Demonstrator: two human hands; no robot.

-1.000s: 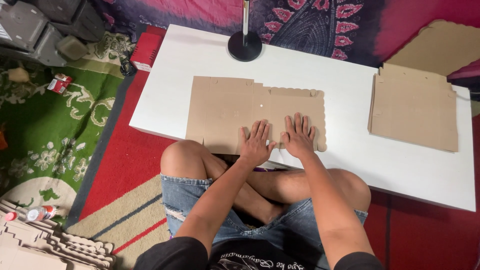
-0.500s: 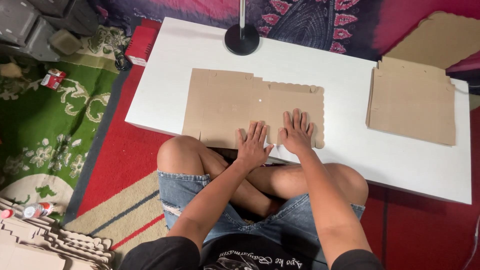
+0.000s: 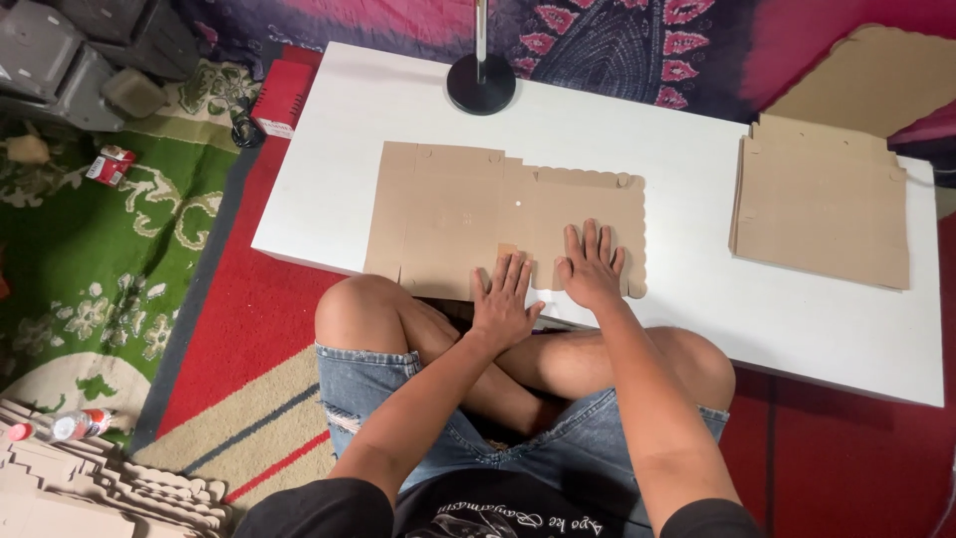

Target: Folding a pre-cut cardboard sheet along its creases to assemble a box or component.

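- A person sits cross-legged in denim shorts, knees tucked against the near edge of a low white table (image 3: 697,329).
- The left hand (image 3: 504,304) and right hand (image 3: 590,266) lie flat, fingers spread, side by side on the near edge of a flat cardboard cutout (image 3: 448,214).
- The cutout lies on the table's middle.
- Farther right sits a stack of cardboard sheets (image 3: 822,204).
- At the far edge stands a black round lamp base (image 3: 481,84).

head view | looks steeply down from above | white table (image 3: 697,199) near, over crossed legs | single view
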